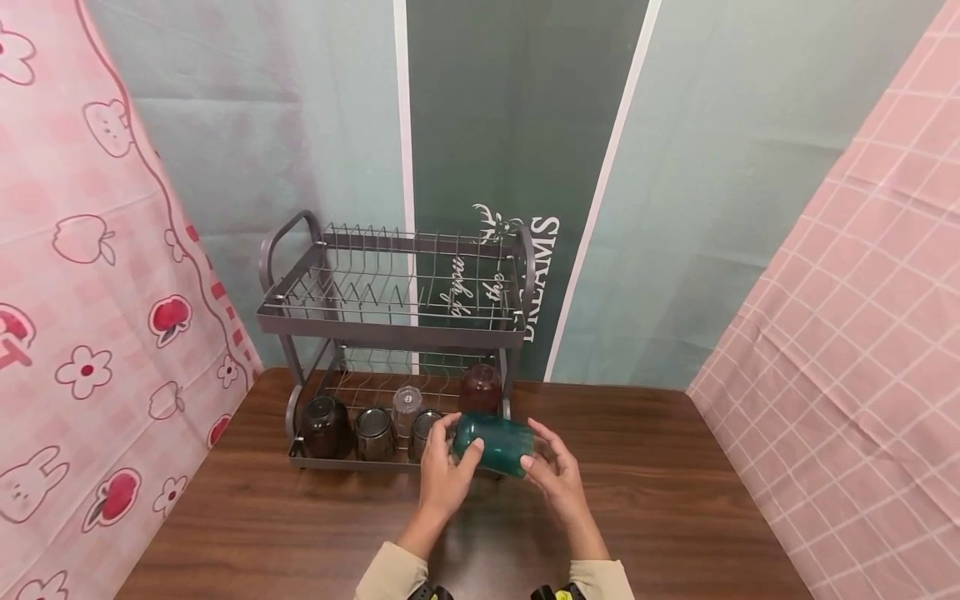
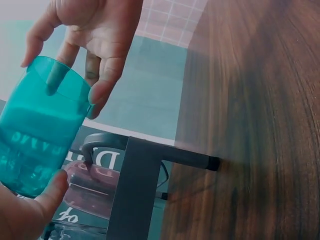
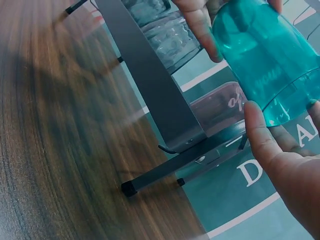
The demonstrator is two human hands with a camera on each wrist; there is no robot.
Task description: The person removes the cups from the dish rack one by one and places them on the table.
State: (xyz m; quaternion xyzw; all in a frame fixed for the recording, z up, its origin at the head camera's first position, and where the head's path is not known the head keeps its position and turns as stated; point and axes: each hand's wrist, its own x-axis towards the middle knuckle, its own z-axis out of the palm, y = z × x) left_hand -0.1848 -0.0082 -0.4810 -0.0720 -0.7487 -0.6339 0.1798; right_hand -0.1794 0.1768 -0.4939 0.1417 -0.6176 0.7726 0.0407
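Observation:
A teal see-through drinking glass (image 1: 495,443) lies on its side in the air between both hands, in front of the rack's lower right corner. My left hand (image 1: 446,475) grips its closed base end, thumb on the near side. At the rim end my right hand (image 1: 558,483) holds it, thumb near the edge and a fingertip inside the mouth in the left wrist view. Both wrist views show the glass (image 2: 42,125) large, with the right hand (image 2: 97,35) at its open rim and the left hand (image 3: 200,20) at its base.
A grey two-tier dish rack (image 1: 393,333) stands at the table's back left, its upper tier wire slots bare. Its lower tier holds a dark glass (image 1: 326,429), several clear or smoky glasses (image 1: 375,433) and a reddish glass (image 1: 481,388), upside down. Wood table (image 1: 645,500) extends right.

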